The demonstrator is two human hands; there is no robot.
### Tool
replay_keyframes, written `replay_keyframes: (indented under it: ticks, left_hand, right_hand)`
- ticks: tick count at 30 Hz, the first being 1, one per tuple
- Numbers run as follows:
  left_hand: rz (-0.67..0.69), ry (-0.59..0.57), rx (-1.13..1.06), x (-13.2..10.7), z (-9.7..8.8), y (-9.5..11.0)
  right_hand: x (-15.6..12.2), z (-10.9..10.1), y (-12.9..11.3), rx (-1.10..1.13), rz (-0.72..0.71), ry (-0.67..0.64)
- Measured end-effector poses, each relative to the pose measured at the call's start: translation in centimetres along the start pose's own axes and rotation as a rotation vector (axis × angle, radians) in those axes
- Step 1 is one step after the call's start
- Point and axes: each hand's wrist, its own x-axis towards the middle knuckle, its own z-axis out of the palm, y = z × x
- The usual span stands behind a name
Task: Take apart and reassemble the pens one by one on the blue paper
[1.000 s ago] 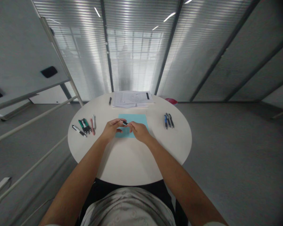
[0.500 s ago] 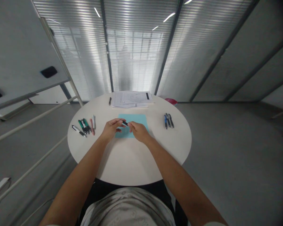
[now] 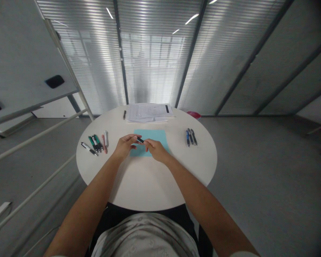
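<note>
1. Slatted blinds [image 3: 149, 75] stand behind a round white surface [image 3: 147, 185].
2. Left grip [image 3: 123, 146] and right grip [image 3: 157, 149] each pinch one end of a black pen [image 3: 140, 140], above a light-blue sheet [image 3: 160, 135].
3. It should be light, stiff and slightly slippery; fingertips near both ends suit it.
4. Sideways room ends at the left pen cluster [image 3: 95, 143] and right pen trio [image 3: 190, 137]; nearer the body, more room runs to the curved edge.
</note>
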Motion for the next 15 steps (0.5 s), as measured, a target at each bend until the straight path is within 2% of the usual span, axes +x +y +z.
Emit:
replay_keyframes:
  ticks: [3,7,11,15]
  left_hand:
    - [0.003,0.016,-0.021,0.01,0.09,0.07]
    - [0.03,0.113,-0.061,0.18,0.11,0.06]
    - [0.017,0.134,-0.095,0.18,0.05,0.14]
    - [0.029,0.14,-0.085,0.03,0.19,0.24]
  right_hand:
    - [0.11,0.28,-0.01,0.05,0.032,0.039]
    - [0.21,0.25,-0.08,-0.014,0.055,0.145]
    - [0.09,0.02,0.25,0.011,0.012,0.085]
    - [0.05,0.21,0.42,0.097,0.06,0.02]
